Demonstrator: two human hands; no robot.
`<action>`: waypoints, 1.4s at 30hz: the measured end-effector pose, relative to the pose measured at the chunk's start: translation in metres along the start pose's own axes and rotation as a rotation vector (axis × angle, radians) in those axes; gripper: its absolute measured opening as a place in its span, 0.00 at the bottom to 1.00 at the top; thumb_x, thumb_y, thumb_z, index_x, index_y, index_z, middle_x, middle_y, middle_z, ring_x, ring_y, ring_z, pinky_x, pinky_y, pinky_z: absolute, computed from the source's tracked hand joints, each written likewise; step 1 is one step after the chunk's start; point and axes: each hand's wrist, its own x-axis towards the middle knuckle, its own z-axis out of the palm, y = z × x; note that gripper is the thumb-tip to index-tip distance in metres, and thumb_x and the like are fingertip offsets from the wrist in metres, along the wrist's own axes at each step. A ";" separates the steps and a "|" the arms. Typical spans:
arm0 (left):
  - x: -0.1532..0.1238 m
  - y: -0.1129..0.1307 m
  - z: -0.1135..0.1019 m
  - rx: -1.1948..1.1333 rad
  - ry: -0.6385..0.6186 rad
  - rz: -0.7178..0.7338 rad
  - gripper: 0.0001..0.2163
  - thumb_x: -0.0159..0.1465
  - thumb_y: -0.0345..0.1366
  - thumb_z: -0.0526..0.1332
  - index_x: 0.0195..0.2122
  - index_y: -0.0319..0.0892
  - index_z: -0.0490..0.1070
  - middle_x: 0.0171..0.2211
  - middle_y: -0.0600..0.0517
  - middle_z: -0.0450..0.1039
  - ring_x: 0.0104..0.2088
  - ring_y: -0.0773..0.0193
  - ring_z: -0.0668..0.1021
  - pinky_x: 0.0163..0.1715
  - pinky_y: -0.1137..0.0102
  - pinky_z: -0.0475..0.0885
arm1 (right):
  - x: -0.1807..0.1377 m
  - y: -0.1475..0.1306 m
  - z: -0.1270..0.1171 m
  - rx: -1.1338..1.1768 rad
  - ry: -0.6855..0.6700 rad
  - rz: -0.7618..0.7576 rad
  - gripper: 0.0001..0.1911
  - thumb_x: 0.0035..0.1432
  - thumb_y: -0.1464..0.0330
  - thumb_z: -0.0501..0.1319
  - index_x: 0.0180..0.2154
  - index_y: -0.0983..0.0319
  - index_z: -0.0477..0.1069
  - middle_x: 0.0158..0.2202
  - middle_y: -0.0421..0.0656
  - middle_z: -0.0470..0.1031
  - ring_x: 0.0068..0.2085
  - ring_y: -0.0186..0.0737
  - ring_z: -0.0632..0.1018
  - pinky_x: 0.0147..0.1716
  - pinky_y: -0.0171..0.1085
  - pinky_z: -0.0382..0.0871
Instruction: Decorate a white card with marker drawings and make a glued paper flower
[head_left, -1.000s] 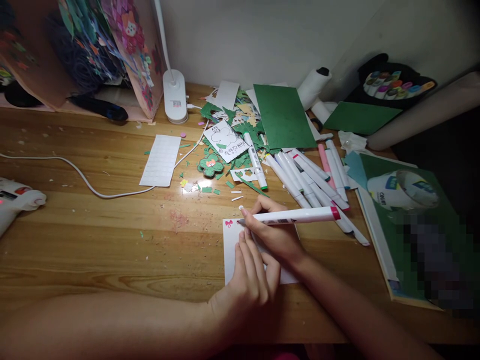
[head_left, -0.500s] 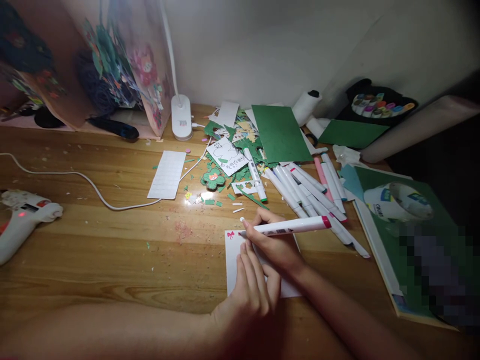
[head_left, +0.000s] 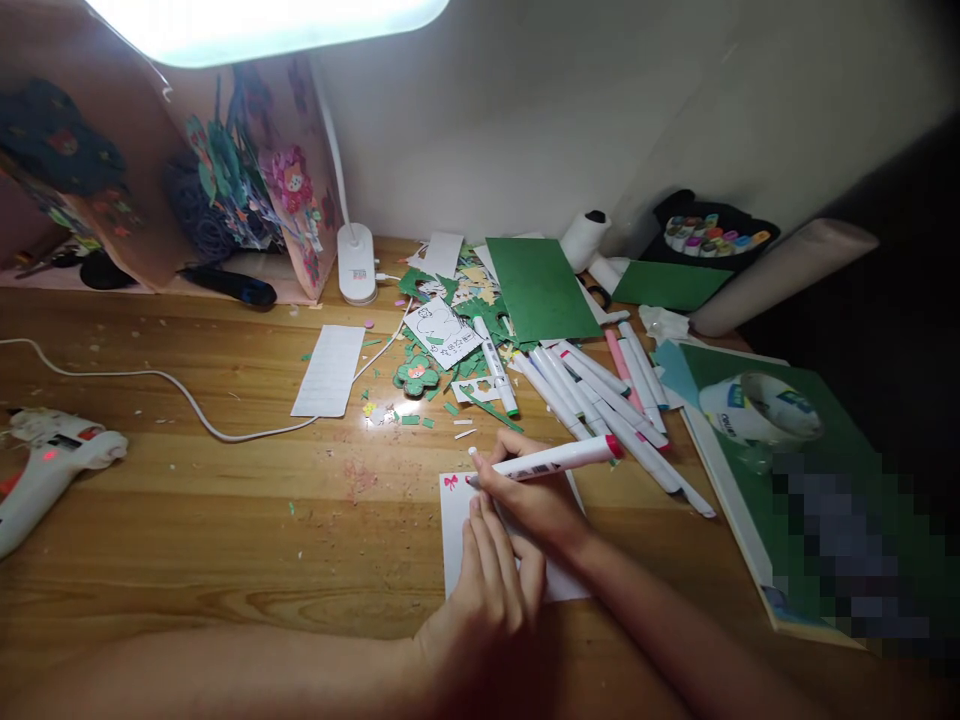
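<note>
Right hand (head_left: 536,495) pinches a slim white marker with a crimson end (head_left: 559,459) between thumb and fingers, crimson end aimed just above 3 o'clock. Tip sits at a small red mark toward the 10–11 o'clock corner of a white paper sheet (head_left: 452,545); can't tell if it's touching. Small red bow drawing (head_left: 451,483) just beside it, on the 9 o'clock side.

Left hand (head_left: 491,580) lies over the sheet, fingers straight and pressed together, fingertips just below the marker tip. Sheet is flat on the brown wood-grain table (head_left: 247,540), around 6 o'clock in view.

Clock positions from the sheet:
- 9: white glue gun with a red light (head_left: 56,475)
- 10: white rectangular paper slip (head_left: 328,370)
- 11: green flower-shaped cutout (head_left: 427,375), near green paper scraps
- 12: dark green rectangular sheet (head_left: 540,290)
- 1: pile of white-barrelled markers (head_left: 600,405)
- 2: clear tape roll (head_left: 731,415) on a green board (head_left: 806,400)
</note>
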 end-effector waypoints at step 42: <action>0.004 -0.003 -0.002 0.016 0.036 -0.006 0.09 0.62 0.32 0.53 0.35 0.30 0.68 0.40 0.32 0.75 0.41 0.50 0.79 0.38 0.66 0.74 | 0.000 -0.005 -0.002 -0.046 0.000 -0.009 0.17 0.56 0.64 0.57 0.20 0.59 0.54 0.17 0.34 0.58 0.21 0.31 0.61 0.21 0.32 0.54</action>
